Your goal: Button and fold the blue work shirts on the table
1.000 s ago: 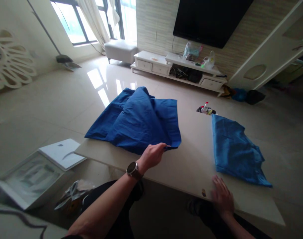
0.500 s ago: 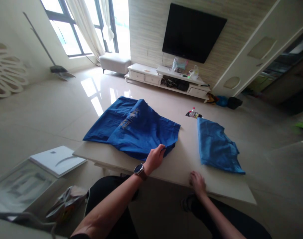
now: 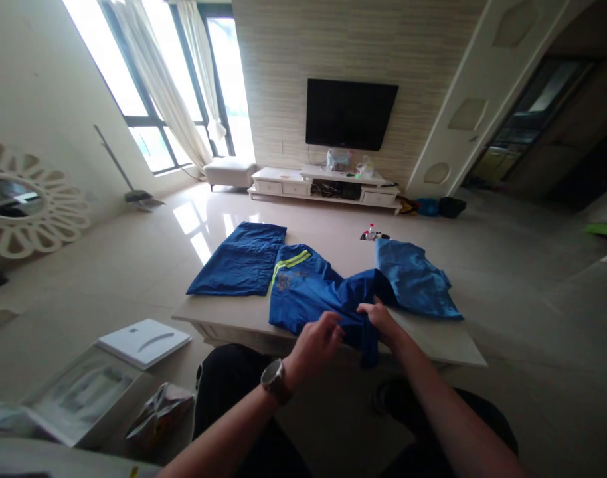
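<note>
A blue garment with yellow-green stripes (image 3: 301, 295) lies spread on the middle of the pale stone table (image 3: 224, 317). My left hand (image 3: 314, 345) and my right hand (image 3: 380, 319) both grip its near part, close together, and a fold of it hangs down over the table's front edge between them. To the left, a darker blue garment (image 3: 241, 260) lies flat and folded. A lighter blue crumpled garment (image 3: 413, 282) lies at the right, touching the striped one.
A small bottle with wrappers (image 3: 372, 234) stands on the table's far side. To the left of the table are a white box lid (image 3: 144, 342), an open box (image 3: 84, 398) and a crumpled foil bag (image 3: 159, 418). A white TV cabinet (image 3: 323, 186) stands beyond on a shiny tiled floor.
My right hand has left the table edge and taken hold of the blue cloth alongside my left. The blue heap is now spread apart, showing stripes. The view has tilted upward.
</note>
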The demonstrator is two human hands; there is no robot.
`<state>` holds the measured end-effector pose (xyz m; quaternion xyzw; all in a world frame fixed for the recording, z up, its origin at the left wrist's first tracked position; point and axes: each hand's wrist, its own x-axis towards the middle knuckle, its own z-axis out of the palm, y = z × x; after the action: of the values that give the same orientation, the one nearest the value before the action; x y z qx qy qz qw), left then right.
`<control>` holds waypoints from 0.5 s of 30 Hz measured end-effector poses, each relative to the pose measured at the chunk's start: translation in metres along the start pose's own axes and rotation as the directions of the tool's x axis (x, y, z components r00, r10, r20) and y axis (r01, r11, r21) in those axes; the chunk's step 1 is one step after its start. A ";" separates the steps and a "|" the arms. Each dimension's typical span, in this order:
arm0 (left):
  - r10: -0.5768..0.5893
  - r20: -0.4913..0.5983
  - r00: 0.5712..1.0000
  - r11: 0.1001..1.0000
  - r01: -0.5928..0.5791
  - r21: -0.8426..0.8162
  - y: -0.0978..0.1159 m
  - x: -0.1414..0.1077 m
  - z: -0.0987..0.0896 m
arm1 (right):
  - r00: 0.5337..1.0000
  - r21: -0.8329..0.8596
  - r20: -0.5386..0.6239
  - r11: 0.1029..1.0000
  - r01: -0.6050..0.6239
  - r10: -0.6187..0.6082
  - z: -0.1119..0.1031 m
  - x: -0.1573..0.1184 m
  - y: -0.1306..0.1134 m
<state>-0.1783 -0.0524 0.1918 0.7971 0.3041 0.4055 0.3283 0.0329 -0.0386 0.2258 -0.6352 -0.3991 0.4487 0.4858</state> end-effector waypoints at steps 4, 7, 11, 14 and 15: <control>0.091 -0.233 0.968 0.991 -0.111 -0.076 0.031 0.049 -0.049 | 0.887 -0.240 0.460 0.967 0.082 0.039 -0.036 -0.061 -0.074; 0.343 0.125 0.931 0.937 -0.348 0.019 0.087 0.073 -0.064 | 0.708 -0.354 0.702 0.901 0.250 0.079 -0.053 -0.105 -0.137; 0.476 0.540 0.694 0.848 -0.525 -0.072 0.148 0.076 -0.032 | 0.457 -0.448 0.852 0.806 0.386 0.255 -0.071 -0.151 -0.191; 0.479 0.688 0.546 0.839 -0.516 -0.174 0.141 0.065 0.010 | 0.571 -0.575 0.776 0.670 0.469 0.267 -0.109 -0.179 -0.186; 0.449 0.724 0.524 0.858 -0.479 -0.185 0.130 0.061 0.020 | 0.696 -0.636 0.695 0.603 0.481 0.179 -0.128 -0.187 -0.177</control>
<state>-0.1033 -0.0906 0.3100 0.9485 -0.0733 0.1091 0.2881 0.0908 -0.2106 0.4481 -0.5201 -0.7622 0.3853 0.0082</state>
